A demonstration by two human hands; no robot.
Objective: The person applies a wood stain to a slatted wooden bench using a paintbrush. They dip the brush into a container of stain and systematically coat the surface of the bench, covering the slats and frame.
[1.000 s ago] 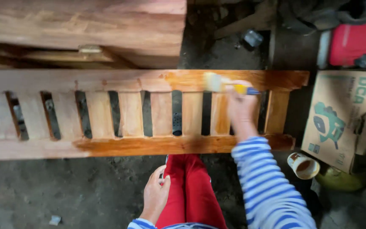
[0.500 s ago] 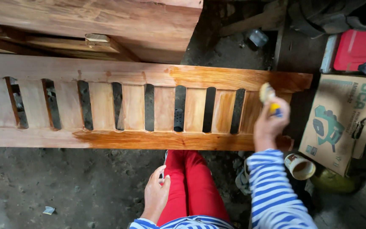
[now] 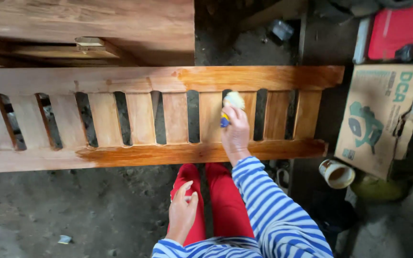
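Observation:
A long slatted wooden frame (image 3: 135,79) lies across the view in front of me. Its right part is darker and glossy with a wet orange finish, its left part pale and bare. My right hand (image 3: 236,134) grips a small paintbrush (image 3: 232,103) with a blue and yellow handle, its pale bristles pressed on a slat near the top rail. My left hand (image 3: 182,211) rests flat on my red trouser leg (image 3: 223,200), fingers loosely apart, holding nothing.
Stacked wooden boards (image 3: 87,24) lie behind the frame. A cardboard box (image 3: 381,114) lies at the right, with a small white cup of brown finish (image 3: 336,173) beside it. A red container (image 3: 400,26) sits at top right. The floor is dirty concrete (image 3: 72,215).
My right hand moved the brush left along the slats, from the right end of the frame to a slat nearer the middle. My left hand stayed on my leg.

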